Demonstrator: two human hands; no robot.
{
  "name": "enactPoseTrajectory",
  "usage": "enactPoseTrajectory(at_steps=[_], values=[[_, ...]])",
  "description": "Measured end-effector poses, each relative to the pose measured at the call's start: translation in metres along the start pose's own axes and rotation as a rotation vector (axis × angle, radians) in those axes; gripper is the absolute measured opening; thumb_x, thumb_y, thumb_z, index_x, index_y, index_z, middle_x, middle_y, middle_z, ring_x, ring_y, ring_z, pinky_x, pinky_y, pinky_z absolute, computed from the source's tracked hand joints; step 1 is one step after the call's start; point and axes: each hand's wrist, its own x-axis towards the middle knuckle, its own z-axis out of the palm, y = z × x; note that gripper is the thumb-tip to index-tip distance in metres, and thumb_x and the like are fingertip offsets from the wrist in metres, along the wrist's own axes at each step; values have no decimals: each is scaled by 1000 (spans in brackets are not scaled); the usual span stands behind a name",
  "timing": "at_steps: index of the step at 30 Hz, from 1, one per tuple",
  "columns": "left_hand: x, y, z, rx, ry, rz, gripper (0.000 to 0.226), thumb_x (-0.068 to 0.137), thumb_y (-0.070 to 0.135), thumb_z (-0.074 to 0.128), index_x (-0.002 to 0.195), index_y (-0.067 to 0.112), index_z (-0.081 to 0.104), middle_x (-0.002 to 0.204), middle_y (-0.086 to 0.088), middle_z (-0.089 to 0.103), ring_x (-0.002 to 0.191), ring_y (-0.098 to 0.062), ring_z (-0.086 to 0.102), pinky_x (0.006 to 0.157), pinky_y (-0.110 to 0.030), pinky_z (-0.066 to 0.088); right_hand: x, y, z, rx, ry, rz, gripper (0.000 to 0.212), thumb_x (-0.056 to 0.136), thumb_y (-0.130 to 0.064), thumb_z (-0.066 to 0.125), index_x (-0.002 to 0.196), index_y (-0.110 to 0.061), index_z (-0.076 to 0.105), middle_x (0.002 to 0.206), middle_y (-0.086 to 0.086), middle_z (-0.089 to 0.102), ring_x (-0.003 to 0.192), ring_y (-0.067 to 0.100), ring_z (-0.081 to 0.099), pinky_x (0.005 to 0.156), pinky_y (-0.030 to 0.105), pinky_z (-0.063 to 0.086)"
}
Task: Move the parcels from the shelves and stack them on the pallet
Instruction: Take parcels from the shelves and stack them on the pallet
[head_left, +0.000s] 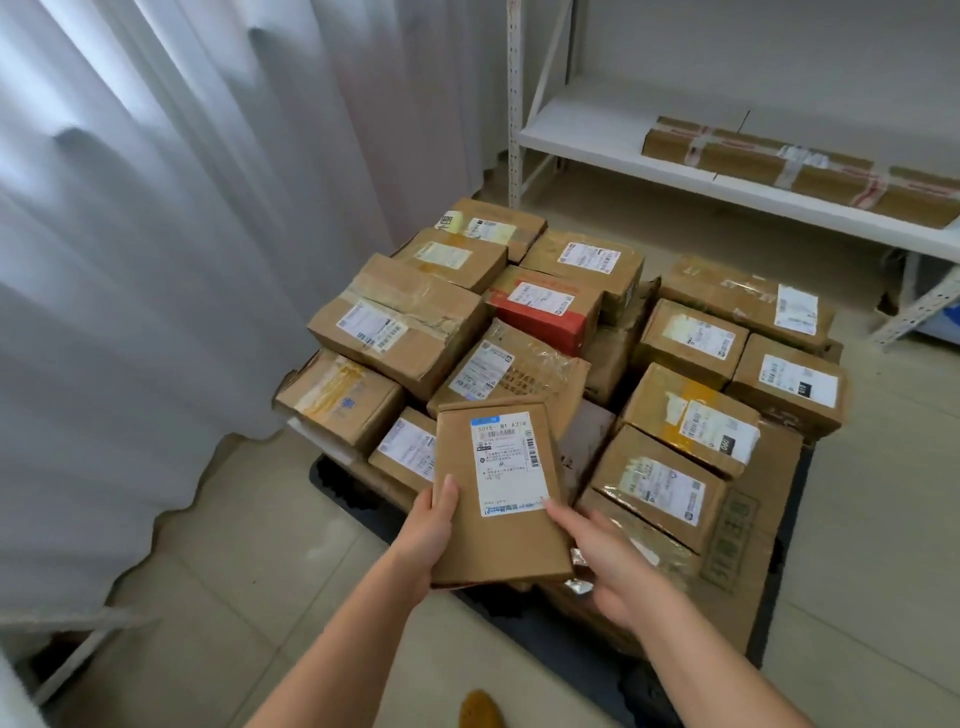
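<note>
Both hands, left hand (428, 525) and right hand (615, 561), have their grip clamped on a flat cardboard parcel (498, 493) (label up), held above the pallet's (779, 613) near edge.

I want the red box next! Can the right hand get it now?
Probably not yet. The right hand and left hand both hold a flat parcel over the pallet. The red box sits deep in the stack, but its top is uncovered.
</note>
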Motion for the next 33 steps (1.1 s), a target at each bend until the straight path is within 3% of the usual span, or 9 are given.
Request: enactPoseTrajectory(at_steps=[4, 7, 11, 14, 19, 22, 25, 30, 33], values=[[21, 0, -27, -26, 48, -43, 56, 100, 55, 39, 145, 21, 37, 121, -3, 62, 99, -22, 63, 57, -32, 50, 16, 7, 30, 43, 32, 14, 81, 84, -44, 73, 150, -30, 28, 121, -3, 58, 105, 26, 59, 96, 57, 46], [31, -1, -32, -131, 25, -92, 55, 100, 57, 37, 142, 22, 37, 123, -8, 61, 101, -30, 65, 67, -47, 59, 22, 5, 39, 75, 67, 10, 93, 80, -46, 76, 151, -33, 18, 123, -1, 55, 109, 30, 57, 93, 59, 48], [41, 1, -25, -279, -9, -131, 58, 96, 62, 38, 139, 23, 39, 124, -10, 61, 105, -36, 64, 78, -62, 56, 25, -4, 49, 129, 57, -11, 110, 73, -50, 80, 152, -41, 4, 148, 4, 39, 122, 34, 48, 78, 55, 54], [46, 8, -21, -328, -2, -131, 61, 95, 62, 44, 140, 21, 39, 126, -10, 61, 110, -36, 62, 90, -63, 51, 34, -14, 56, 140, 58, -59, 98, 78, -42, 79, 150, -39, 13, 133, 1, 51, 111, 26, 54, 80, 55, 54], [44, 36, -30, -401, 14, -141, 54, 97, 49, 53, 140, 18, 43, 121, -13, 63, 106, -37, 64, 93, -63, 50, 52, -50, 58, 141, 13, -44, 76, 80, -35, 78, 141, -31, 33, 125, 7, 58, 110, 33, 58, 82, 49, 52], [54, 58, -38, -367, 116, -114, 79, 87, 59, 62, 151, 31, 27, 142, -14, 49, 119, -42, 55, 99, -63, 44, 61, -72, 51, 82, -16, -42, 69, 83, -35, 75, 138, -25, 36, 115, 10, 62, 98, 33, 62, 70, 39, 51], [65, 79, -46, -358, 181, -64, 85, 85, 58, 65, 153, 41, 15, 156, -9, 33, 134, -43, 40, 105, -67, 35, 72, -86, 42, 38, -41, -43, 57, 85, -33, 71, 133, -22, 42, 108, 12, 64, 96, 35, 63, 72, 38, 49], [88, 108, -47, -276, 48, -50, 91, 86, 53, 68, 153, 48, 7, 162, -6, 21, 138, -45, 34, 99, -70, 40, 88, -99, 38, 83, -38, -32, 55, 83, -28, 72, 132, -22, 47, 107, 13, 65, 98, 33, 62, 77, 39, 48], [110, 125, -37, -246, 4, -37, 82, 91, 37, 68, 152, 45, 15, 152, -8, 37, 130, -41, 45, 90, -64, 49, 103, -102, 30, 169, 17, -38, 59, 81, -28, 73, 133, -19, 48, 106, 14, 67, 98, 33, 62, 73, 39, 49]])
